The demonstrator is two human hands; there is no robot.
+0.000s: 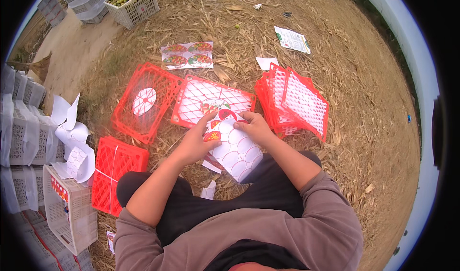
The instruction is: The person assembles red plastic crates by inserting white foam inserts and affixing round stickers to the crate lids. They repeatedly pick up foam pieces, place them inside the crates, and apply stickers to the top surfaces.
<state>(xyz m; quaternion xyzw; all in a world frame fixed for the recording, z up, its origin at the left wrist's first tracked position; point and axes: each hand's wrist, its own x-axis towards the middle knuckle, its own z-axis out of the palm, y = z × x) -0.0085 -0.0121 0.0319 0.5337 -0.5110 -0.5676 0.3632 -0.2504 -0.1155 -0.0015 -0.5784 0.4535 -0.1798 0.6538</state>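
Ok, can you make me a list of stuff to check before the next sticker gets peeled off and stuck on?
1. Sticker sheet held by both hands: ok, the left hand grips its left edge and the right hand its top.
2. Stickers left on the sheet: ok, a few coloured ones remain near the top; most spots are bare white ovals.
3. Red lid within reach: ok, it lies flat on the straw just beyond the hands.
4. That lid needing a sticker: not ok, one round sticker already shows at its middle.
5. More lids ready: ok, a red stack leans at the right.
6. Sticker corner lifted: cannot tell, fingers hide it.
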